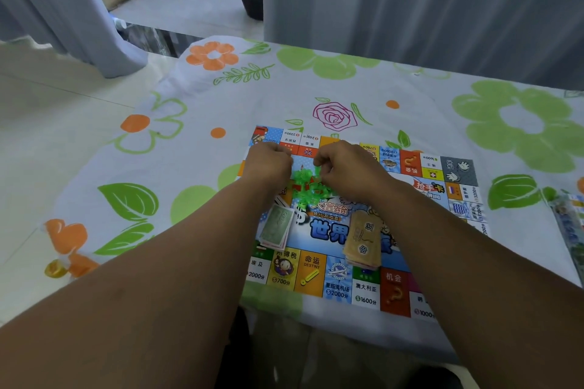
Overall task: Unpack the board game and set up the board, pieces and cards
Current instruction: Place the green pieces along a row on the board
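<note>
Left hand (268, 164) and right hand (344, 167), fingers curled, pinch green plastic pieces (305, 183). Location: 12 o'clock of game board (344, 289) centre.

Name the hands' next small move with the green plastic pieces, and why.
Probably draw the left hand and right hand apart to separate the cluster of translucent green plastic pieces, then lay them on the colourful game board. Both hands curl at it, seemingly pinching; the green banknote stack and tan card stack already lie there.
</note>
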`<state>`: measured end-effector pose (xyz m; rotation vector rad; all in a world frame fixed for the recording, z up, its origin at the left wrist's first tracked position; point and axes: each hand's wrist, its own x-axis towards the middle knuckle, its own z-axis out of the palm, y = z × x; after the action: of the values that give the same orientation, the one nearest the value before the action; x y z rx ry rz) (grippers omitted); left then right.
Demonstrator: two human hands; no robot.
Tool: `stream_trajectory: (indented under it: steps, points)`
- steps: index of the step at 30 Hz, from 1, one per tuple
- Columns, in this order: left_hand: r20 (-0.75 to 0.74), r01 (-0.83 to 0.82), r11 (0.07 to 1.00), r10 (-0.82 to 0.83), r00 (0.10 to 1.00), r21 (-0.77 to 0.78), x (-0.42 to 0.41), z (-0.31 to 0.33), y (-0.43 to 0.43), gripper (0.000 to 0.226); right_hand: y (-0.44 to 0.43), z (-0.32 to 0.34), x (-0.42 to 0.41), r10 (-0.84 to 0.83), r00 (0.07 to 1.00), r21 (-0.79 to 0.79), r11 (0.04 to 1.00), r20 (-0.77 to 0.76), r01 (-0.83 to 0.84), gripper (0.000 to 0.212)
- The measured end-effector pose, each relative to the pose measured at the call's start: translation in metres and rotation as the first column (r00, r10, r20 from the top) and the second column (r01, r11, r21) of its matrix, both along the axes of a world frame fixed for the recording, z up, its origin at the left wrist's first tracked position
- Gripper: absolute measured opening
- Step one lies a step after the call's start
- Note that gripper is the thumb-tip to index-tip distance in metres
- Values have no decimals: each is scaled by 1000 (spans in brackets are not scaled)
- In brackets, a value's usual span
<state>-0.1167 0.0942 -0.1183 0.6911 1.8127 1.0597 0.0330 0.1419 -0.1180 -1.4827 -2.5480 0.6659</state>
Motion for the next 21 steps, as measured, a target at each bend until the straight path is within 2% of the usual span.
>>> stream_trajectory:
  steps: [3,7,14,21]
  points:
    - [66,15,1000,-15,998,6,0,2,1,29,0,-1,2,-1,999,5,1000,33,1,27]
    - [63,33,999,-34,997,22,0,5,0,29,3,0,7,-74,997,-54,996,-18,73,28]
    - [-124,108,994,-106,987,13,3,2,1,25,3,6,5,-84,996,-149,986,-31,78,16]
    - [-175,245,969,-245,954,-25,9,7,-1,30,5,5,7,-37,999,-156,987,6,37,7]
